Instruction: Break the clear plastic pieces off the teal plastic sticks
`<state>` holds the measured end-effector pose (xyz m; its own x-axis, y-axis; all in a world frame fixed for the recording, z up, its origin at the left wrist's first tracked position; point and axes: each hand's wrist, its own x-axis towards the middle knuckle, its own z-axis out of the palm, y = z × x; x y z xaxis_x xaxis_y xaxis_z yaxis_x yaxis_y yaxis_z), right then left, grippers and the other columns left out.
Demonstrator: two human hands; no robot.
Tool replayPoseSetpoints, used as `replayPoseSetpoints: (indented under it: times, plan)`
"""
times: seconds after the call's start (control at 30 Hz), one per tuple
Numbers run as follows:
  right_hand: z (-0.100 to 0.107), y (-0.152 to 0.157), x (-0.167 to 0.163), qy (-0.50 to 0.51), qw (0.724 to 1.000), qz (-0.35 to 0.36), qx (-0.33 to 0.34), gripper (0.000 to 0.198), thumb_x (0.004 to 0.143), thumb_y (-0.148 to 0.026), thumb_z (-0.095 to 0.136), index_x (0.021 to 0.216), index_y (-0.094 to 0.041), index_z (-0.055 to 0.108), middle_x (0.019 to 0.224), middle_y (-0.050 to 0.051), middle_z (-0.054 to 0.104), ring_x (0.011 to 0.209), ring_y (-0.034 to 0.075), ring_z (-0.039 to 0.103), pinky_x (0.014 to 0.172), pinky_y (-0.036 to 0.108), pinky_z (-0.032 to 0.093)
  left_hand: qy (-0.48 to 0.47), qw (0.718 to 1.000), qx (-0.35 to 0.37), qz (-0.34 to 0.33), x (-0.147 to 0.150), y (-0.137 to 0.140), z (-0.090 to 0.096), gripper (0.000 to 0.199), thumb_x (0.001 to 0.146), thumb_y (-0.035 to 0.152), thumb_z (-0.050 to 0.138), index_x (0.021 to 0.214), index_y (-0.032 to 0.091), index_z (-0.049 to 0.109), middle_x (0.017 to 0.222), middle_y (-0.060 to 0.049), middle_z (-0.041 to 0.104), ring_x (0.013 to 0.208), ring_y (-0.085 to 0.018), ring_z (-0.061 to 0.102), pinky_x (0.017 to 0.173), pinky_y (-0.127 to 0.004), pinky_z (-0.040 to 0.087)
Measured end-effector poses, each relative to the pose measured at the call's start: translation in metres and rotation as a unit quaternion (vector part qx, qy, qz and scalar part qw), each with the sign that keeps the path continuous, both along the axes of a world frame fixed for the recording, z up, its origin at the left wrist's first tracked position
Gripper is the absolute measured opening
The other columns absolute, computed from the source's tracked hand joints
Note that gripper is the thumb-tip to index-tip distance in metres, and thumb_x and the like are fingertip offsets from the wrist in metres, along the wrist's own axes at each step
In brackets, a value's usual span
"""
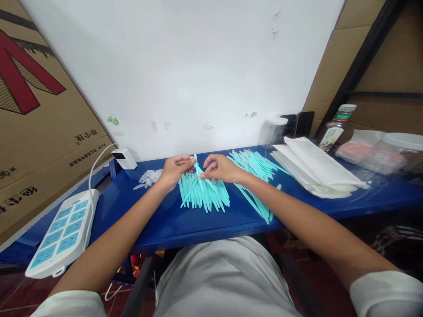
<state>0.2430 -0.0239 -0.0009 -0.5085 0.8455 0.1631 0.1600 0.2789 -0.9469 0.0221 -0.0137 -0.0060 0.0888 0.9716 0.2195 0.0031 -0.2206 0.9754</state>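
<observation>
My left hand (176, 171) pinches a slim turquoise plastic stick (195, 159) between thumb and fingertips. Close beside it, my right hand (220, 168) has its fingers curled in a pinch on a turquoise stick (202, 174); whether both hands grip the same piece I cannot tell. Beneath the hands lies a pile of similar turquoise sticks (205, 193), mostly pointing toward me. A second heap of these sticks (253, 163) spreads behind and under my right forearm. Small clear, whitish plastic pieces (150, 177) are piled to the left of my left hand.
On the blue table (158, 220) a stack of white sheets or bags (317, 167) lies at right, with a lidded clear jar (274, 130) and a bottle (333, 130) behind. A power strip (64, 233) and white plug adapter (124, 158) are at left. A white wall stands behind.
</observation>
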Motion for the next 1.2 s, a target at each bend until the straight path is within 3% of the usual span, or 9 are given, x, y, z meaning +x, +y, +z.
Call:
replayPoseSetpoints:
  times: [0.27,0.47,0.6,0.67,0.73,0.8,0.9,1.0,1.2]
  plan:
    - [0.006,-0.006,0.001,-0.053,0.997,0.039,0.045,0.043,0.083,-0.057,0.079,0.091,-0.014,0.075,0.074,0.005,0.074,0.058,0.013,0.064,0.048,0.022,0.045,-0.011,1.0,-0.012,-0.01,0.005,-0.006,0.0,0.058,0.059,0.048,0.098,0.097,0.011,0.075,0.08,-0.007,0.075,0.062,-0.015,0.068,0.059,-0.027,0.056]
    - [0.007,-0.008,0.001,-0.055,0.996,0.046,0.048,0.041,0.081,-0.056,0.079,0.081,-0.014,0.077,0.071,0.005,0.073,0.057,0.013,0.062,0.049,0.024,0.044,-0.004,1.0,-0.013,-0.024,0.007,-0.011,0.002,0.07,0.063,0.048,0.097,0.118,0.014,0.07,0.082,-0.005,0.073,0.063,-0.015,0.069,0.056,-0.027,0.058]
    - [0.009,-0.006,0.004,-0.057,0.997,0.039,0.04,0.039,0.08,-0.053,0.079,0.075,-0.014,0.075,0.07,0.005,0.073,0.056,0.013,0.062,0.054,0.025,0.046,0.047,0.999,-0.018,-0.017,0.006,-0.008,0.0,0.07,0.073,0.06,0.087,0.122,0.015,0.066,0.085,-0.007,0.074,0.067,-0.021,0.073,0.057,-0.03,0.057]
    - [0.011,-0.003,0.009,-0.083,0.996,0.029,0.032,0.039,0.079,-0.053,0.08,0.072,-0.015,0.074,0.07,0.006,0.073,0.056,0.013,0.06,0.053,0.025,0.045,0.123,0.992,0.016,0.01,0.002,-0.005,-0.001,0.059,0.081,0.066,0.076,0.111,0.016,0.067,0.08,-0.007,0.073,0.062,-0.019,0.069,0.055,-0.029,0.051]
    - [0.013,0.0,0.016,-0.13,0.991,0.028,0.013,0.04,0.077,-0.053,0.081,0.068,-0.015,0.073,0.071,0.007,0.074,0.056,0.012,0.057,0.05,0.025,0.04,0.252,0.96,0.111,0.049,-0.004,-0.003,0.0,0.048,0.086,0.065,0.07,0.085,0.017,0.066,0.069,-0.005,0.068,0.055,-0.016,0.06,0.054,-0.027,0.042]
    - [0.015,0.002,0.022,-0.171,0.984,0.046,-0.019,0.041,0.075,-0.054,0.083,0.064,-0.016,0.072,0.072,0.008,0.075,0.055,0.012,0.053,0.048,0.026,0.037,0.386,0.895,0.214,0.059,-0.011,-0.003,0.003,0.048,0.086,0.057,0.071,0.063,0.019,0.056,0.06,-0.002,0.058,0.054,-0.013,0.049,0.055,-0.027,0.033]
    - [0.016,0.003,0.026,-0.197,0.977,0.062,-0.049,0.043,0.073,-0.055,0.085,0.06,-0.017,0.07,0.072,0.009,0.076,0.053,0.011,0.05,0.047,0.027,0.034,0.499,0.831,0.243,-0.023,-0.019,-0.005,0.011,0.048,0.085,0.047,0.07,0.053,0.019,0.048,0.052,0.002,0.047,0.052,-0.012,0.039,0.055,-0.029,0.026]
    - [0.015,0.001,0.024,-0.211,0.974,0.053,-0.055,0.046,0.074,-0.057,0.083,0.058,-0.017,0.069,0.069,0.009,0.075,0.049,0.01,0.045,0.044,0.027,0.031,0.536,0.814,0.201,-0.098,-0.024,-0.007,0.017,0.044,0.083,0.044,0.069,0.053,0.019,0.048,0.05,0.003,0.045,0.051,-0.011,0.036,0.055,-0.03,0.023]
    - [0.014,-0.003,0.018,-0.237,0.969,0.056,-0.047,0.05,0.077,-0.06,0.08,0.056,-0.016,0.069,0.064,0.007,0.073,0.043,0.009,0.043,0.043,0.028,0.035,0.567,0.796,0.136,-0.162,-0.028,-0.006,0.018,0.048,0.083,0.044,0.066,0.05,0.021,0.041,0.049,0.003,0.037,0.049,-0.012,0.032,0.053,-0.032,0.021]
